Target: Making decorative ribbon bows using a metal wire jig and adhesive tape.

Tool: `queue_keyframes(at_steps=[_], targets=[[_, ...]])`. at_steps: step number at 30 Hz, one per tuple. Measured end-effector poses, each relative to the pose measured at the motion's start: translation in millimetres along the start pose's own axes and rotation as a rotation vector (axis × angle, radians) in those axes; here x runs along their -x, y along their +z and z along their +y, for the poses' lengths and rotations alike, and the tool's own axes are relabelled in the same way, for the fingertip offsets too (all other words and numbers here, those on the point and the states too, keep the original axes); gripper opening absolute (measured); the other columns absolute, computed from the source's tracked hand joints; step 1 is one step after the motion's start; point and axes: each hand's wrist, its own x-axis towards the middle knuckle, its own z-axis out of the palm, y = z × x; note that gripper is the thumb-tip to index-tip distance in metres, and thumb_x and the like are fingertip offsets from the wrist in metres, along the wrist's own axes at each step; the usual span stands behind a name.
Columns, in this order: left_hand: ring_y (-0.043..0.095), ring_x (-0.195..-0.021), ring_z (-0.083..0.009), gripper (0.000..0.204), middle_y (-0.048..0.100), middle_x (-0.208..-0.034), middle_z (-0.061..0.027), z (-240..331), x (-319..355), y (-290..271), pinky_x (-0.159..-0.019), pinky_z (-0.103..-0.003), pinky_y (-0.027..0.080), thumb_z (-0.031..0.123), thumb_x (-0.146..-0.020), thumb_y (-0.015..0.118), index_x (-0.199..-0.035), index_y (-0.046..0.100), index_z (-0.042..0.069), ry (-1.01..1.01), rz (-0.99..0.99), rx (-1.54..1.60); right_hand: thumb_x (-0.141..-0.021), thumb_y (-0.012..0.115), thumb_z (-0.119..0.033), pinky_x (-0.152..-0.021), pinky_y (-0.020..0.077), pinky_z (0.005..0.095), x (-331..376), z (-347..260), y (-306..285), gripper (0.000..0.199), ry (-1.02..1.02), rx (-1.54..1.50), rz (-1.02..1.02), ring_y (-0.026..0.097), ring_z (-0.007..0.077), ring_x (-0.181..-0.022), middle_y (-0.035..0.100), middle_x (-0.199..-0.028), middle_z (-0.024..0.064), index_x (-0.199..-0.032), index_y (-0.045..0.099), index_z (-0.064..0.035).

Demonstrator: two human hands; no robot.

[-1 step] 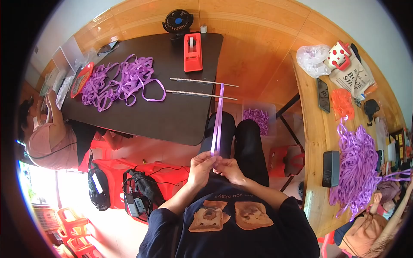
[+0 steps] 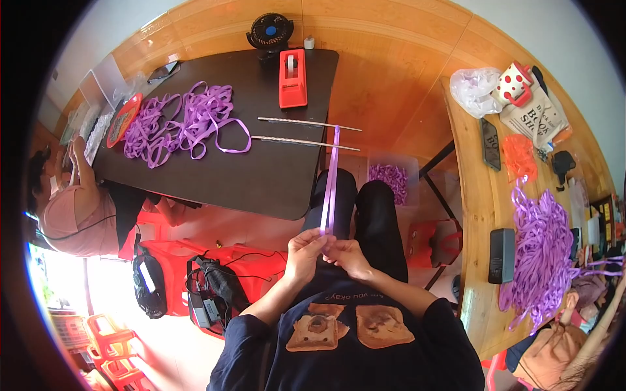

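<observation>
Both hands — left hand [image 2: 305, 251] and right hand [image 2: 345, 253] — are pinching the near end of the ribbon [image 2: 331, 186], seemingly looped over two far rods [image 2: 306, 132] on the counter [image 2: 274, 176]; keeping it taut and flat matters.

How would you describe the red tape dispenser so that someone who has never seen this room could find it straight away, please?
Start at the dark table in front of the seated person. Near its far edge, just below the small black fan, lies the red tape dispenser. It is the only solid red block there, unlike the loose purple ribbons to its left.
</observation>
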Motion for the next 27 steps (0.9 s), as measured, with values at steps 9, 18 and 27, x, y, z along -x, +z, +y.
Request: queue_keyframes(at_steps=[9,18,27], targets=[[0.063,-0.071,-0.0121,0.015,0.069,-0.085,-0.0121,-14,4,-13,-0.068,-0.023,0.050,0.002,-0.090,0.057,-0.101,0.064,-0.004,0.007,0.034,-0.089,-0.079,0.071,-0.007,-0.049,0.0373,0.0158,-21,-20,-3,0.007,-0.024,-0.183,0.258,0.055,0.0044,-0.059,0.062,-0.068,0.0005,-0.080,0.064,-0.0045],[0.063,-0.071,-0.0153,0.010,0.067,-0.082,-0.0112,-10,9,-14,-0.067,-0.025,0.050,0.004,-0.091,0.057,-0.095,0.064,-0.001,-0.090,0.012,0.036,-0.086,0.063,-0.006,-0.064,0.0448,0.0188,-43,-60,-6,0.007,-0.286,-0.041,0.126,0.061,0.0075,-0.073,0.066,-0.082,0.0010,-0.092,0.066,-0.0036],[0.065,-0.078,-0.0191,0.009,0.067,-0.087,-0.0127,-4,8,-14,-0.073,-0.030,0.051,0.004,-0.092,0.054,-0.092,0.063,0.003,-0.200,-0.084,0.218,-0.085,0.066,-0.005,-0.062,0.0411,0.0193,-31,-43,-11,0.004,-0.160,-0.050,-0.013,0.055,0.0054,-0.068,0.063,-0.074,-0.0001,-0.083,0.067,-0.0017]])
